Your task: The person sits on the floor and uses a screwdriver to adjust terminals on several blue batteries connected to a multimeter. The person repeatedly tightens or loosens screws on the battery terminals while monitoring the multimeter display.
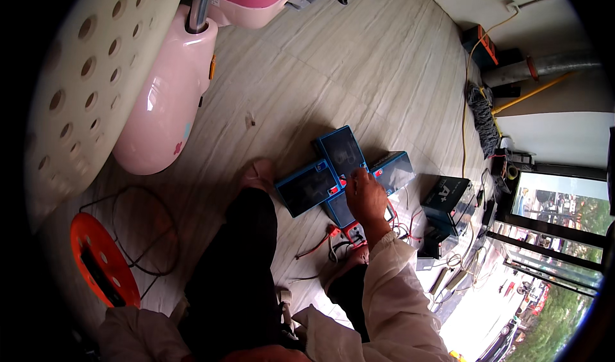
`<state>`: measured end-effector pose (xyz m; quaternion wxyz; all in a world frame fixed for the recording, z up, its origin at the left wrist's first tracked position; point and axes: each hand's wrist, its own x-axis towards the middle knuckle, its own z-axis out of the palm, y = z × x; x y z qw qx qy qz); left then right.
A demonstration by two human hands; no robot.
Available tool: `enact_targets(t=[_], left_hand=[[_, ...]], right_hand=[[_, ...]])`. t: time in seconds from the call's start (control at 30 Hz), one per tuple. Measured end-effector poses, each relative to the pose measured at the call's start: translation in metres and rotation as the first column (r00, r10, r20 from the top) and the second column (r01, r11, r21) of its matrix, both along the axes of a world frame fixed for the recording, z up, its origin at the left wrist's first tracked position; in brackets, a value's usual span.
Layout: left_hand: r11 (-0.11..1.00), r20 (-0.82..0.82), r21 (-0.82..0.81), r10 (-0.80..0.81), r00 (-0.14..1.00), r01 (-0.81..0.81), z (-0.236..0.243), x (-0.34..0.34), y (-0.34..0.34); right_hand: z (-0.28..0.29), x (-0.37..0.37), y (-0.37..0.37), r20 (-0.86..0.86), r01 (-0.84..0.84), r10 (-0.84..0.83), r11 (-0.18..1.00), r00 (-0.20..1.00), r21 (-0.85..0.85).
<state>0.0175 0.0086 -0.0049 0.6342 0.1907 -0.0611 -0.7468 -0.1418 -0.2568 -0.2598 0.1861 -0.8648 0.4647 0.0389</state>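
Note:
Several blue-edged black batteries lie close together on the floor in front of my feet: a left battery (pixel 306 189), a far battery (pixel 339 149), a right battery (pixel 395 170) and a near battery (pixel 338 212). My right hand (pixel 365 199) reaches over the middle of this group, beside the red terminal parts. Its fingers are bent and drawn together; what they hold, if anything, is too small to make out. Under the wrist, a red-edged device (pixel 354 234) with red and black leads is partly covered. Only the sleeve of my left arm (pixel 138 330) shows.
Larger black batteries (pixel 446 202) stand to the right among loose cables. An orange disc (pixel 102 259) with a wire loop lies at the left. A pink rounded shell (pixel 166 99) and a perforated cream panel (pixel 96 74) rise at the upper left. Glass doors (pixel 557 202) are far right.

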Motion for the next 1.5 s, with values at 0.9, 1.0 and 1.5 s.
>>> enact_targets(t=[0.9, 1.0, 1.5], left_hand=[[0.999, -0.016, 0.042, -0.018, 1.000, 0.019, 0.002, 0.000, 0.002], [0.999, 0.000, 0.051, -0.017, 1.000, 0.017, 0.002, 0.000, 0.002], [0.999, -0.003, 0.029, -0.025, 1.000, 0.025, 0.001, -0.001, 0.001]], right_hand=[[-0.012, -0.012, -0.003, 0.109, -0.175, 0.204, 0.957, 0.973, -0.233], [-0.010, -0.008, -0.001, 0.130, -0.121, 0.152, 0.968, 0.980, -0.222], [-0.016, -0.023, 0.037, 0.168, 0.270, -0.289, 0.954, 0.943, 0.128]])
